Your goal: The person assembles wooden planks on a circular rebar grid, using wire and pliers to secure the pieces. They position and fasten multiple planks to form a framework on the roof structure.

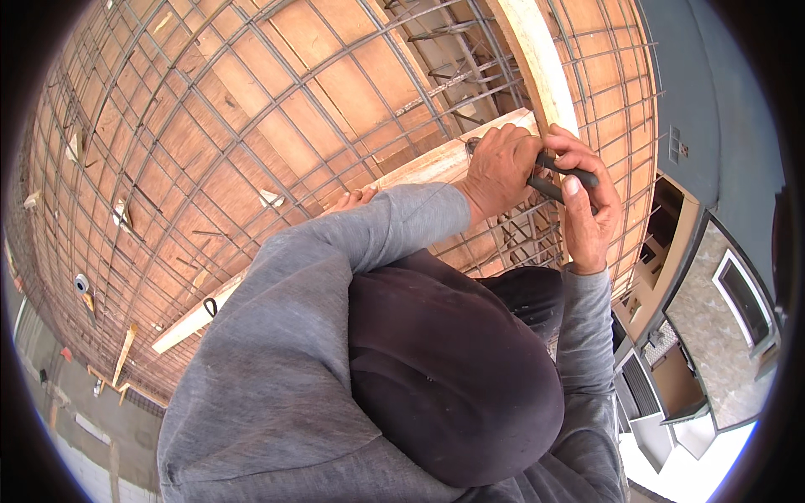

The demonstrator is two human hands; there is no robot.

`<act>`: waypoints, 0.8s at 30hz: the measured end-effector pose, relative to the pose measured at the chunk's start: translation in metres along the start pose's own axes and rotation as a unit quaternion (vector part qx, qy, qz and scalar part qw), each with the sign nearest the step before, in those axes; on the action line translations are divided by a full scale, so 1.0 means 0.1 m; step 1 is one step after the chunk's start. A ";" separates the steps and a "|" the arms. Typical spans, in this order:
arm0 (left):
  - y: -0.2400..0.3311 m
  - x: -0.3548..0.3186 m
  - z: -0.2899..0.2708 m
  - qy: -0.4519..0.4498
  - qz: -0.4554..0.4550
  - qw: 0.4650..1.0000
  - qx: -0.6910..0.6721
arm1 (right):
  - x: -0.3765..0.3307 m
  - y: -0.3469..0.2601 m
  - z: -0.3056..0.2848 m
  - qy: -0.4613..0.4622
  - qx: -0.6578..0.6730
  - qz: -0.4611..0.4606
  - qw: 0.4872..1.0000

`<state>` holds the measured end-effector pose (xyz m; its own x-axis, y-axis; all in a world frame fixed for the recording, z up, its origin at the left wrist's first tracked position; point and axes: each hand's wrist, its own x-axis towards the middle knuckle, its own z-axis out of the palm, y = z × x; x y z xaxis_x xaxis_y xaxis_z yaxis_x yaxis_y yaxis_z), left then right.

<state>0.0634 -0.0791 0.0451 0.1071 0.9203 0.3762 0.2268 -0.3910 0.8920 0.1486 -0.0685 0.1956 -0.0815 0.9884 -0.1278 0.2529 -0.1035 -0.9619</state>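
My right hand (591, 205) is closed round the black handles of a pair of pliers (574, 172), thumb on one handle. The head of the tool is hidden behind my left hand (501, 163). That hand is curled, knuckles up, right beside the pliers; what its fingers hold is out of sight. A small dark wire loop (472, 146) shows at its far-left side. Both hands are over the rebar, where a wooden beam (453, 159) meets an upright-running timber (537, 67).
A steel rebar mesh (251, 109) covers plywood formwork (210, 159). Beyond the timber, a deep rebar cage (470, 75) sits in a gap. Wood scraps (122, 214) and a tape roll (81, 283) lie to the left. Neighbouring buildings (721, 310) stand at right.
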 end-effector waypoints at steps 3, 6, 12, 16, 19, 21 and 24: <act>-0.02 0.00 0.03 -0.003 -0.033 0.999 0.004 | 0.08 0.31 0.23 0.105 0.185 -0.074 0.974; -0.03 0.04 0.07 -0.002 -0.043 0.998 -0.039 | 0.06 0.58 0.24 0.193 0.196 -0.103 0.956; 0.14 0.40 0.14 -0.293 -0.026 0.956 0.014 | 0.00 0.75 -0.14 0.444 0.389 0.014 0.807; 0.55 0.57 -0.01 -0.442 0.039 0.896 0.015 | -0.52 0.54 -0.35 0.480 0.372 0.013 0.794; 0.64 0.79 -0.33 -0.466 0.021 0.884 0.014 | -0.94 0.30 -0.61 0.329 0.296 -0.060 0.895; 0.57 0.96 -0.62 -0.404 -0.037 0.911 -0.072 | -1.00 0.22 -0.75 0.346 0.190 -0.024 0.919; 0.42 1.25 -1.07 -0.295 -0.295 0.841 -0.344 | -0.82 0.22 -0.72 0.260 0.054 0.025 0.964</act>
<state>-0.0174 0.0203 0.1563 0.6803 0.7072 -0.1922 -0.1832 0.4181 0.8897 0.2307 -0.1441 0.2027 0.4305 0.9004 -0.0636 0.1400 -0.1362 -0.9807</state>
